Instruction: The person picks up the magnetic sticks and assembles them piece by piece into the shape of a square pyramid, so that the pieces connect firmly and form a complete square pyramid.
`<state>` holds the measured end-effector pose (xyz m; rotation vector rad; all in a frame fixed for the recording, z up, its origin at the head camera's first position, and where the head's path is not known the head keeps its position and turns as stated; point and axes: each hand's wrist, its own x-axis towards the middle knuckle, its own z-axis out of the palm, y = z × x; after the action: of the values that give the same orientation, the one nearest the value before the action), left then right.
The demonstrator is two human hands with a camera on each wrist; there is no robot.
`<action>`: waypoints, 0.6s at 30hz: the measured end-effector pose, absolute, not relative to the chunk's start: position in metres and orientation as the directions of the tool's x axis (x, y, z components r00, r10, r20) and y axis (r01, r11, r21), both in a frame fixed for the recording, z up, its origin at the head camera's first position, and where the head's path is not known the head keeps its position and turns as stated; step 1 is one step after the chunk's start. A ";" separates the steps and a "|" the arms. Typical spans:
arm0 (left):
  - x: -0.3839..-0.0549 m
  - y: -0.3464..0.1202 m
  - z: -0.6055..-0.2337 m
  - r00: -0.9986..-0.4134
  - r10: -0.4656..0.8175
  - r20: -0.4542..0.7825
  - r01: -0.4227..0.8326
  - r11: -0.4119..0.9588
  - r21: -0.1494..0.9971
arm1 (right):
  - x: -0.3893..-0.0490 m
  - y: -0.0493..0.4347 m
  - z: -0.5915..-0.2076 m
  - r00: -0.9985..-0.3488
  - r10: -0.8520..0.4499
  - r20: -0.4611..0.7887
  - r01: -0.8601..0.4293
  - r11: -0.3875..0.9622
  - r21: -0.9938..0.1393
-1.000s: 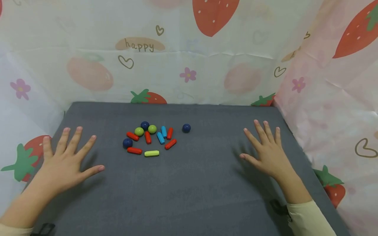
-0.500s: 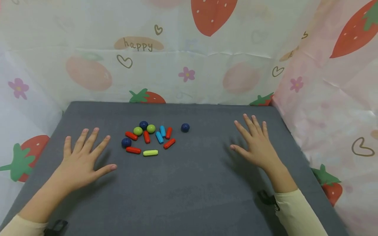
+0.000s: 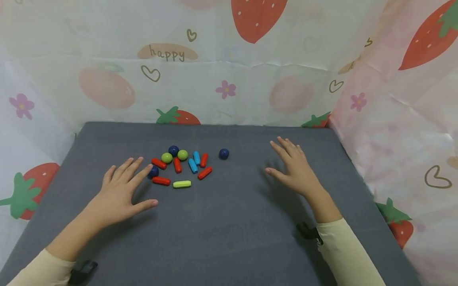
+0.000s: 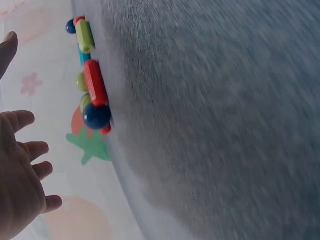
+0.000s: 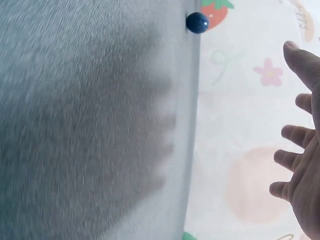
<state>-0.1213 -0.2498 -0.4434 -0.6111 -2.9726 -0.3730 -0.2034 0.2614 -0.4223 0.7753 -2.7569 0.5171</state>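
My left hand hovers over the cloth with fingers spread, holding nothing; its index fingertip overlaps a dark blue ball in the head view. Beyond it lie red rods such as the front one, a yellow-green ribbed rod, two blue rods, two green balls and another dark blue ball. A third dark blue ball sits apart to the right. Nearest that ball is my right hand, raised above the cloth, fingers extended and holding nothing. Its shadow falls below and to its left.
A dark grey cloth covers the table. Behind it hangs a white curtain printed with strawberries, hearts and flowers, and a pinkish one stands along the right side. Black straps show at both wrists.
Both hands have moved inward: the left one rightward to the edge of the group, the right one leftward and slightly farther away. The balls and rods keep their places.
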 end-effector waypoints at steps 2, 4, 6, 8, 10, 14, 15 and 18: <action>-0.124 -0.245 -0.446 -0.913 0.385 0.136 0.407 0.882 0.236 | -0.205 0.256 -0.423 -0.829 -0.467 0.307 -0.547 0.788 -0.280; -0.126 -0.239 -0.447 -0.911 0.391 0.134 0.413 0.874 0.255 | -0.207 0.251 -0.425 -0.823 -0.479 0.307 -0.559 0.777 -0.288; -0.129 -0.234 -0.448 -0.908 0.398 0.130 0.418 0.865 0.276 | -0.209 0.247 -0.427 -0.817 -0.487 0.307 -0.569 0.765 -0.302; -0.131 -0.227 -0.449 -0.906 0.406 0.124 0.424 0.857 0.293 | -0.210 0.242 -0.429 -0.816 -0.489 0.309 -0.574 0.751 -0.327; -0.134 -0.221 -0.450 -0.903 0.411 0.124 0.429 0.848 0.311 | -0.212 0.238 -0.431 -0.820 -0.485 0.305 -0.570 0.740 -0.357; -0.138 -0.210 -0.452 -0.902 0.413 0.128 0.432 0.838 0.334 | -0.216 0.228 -0.435 -0.846 -0.464 0.263 -0.533 0.722 -0.442; -0.140 -0.207 -0.453 -0.902 0.412 0.128 0.430 0.835 0.343 | -0.217 0.226 -0.435 -0.853 -0.459 0.250 -0.522 0.720 -0.458; -0.144 -0.201 -0.454 -0.907 0.405 0.113 0.417 0.833 0.364 | -0.221 0.219 -0.438 -0.864 -0.454 0.218 -0.499 0.712 -0.494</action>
<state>-0.1442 -0.2006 -0.4545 -0.6674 -2.9773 -0.6028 -0.2209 0.2191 -0.4375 0.7894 -2.8313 0.8534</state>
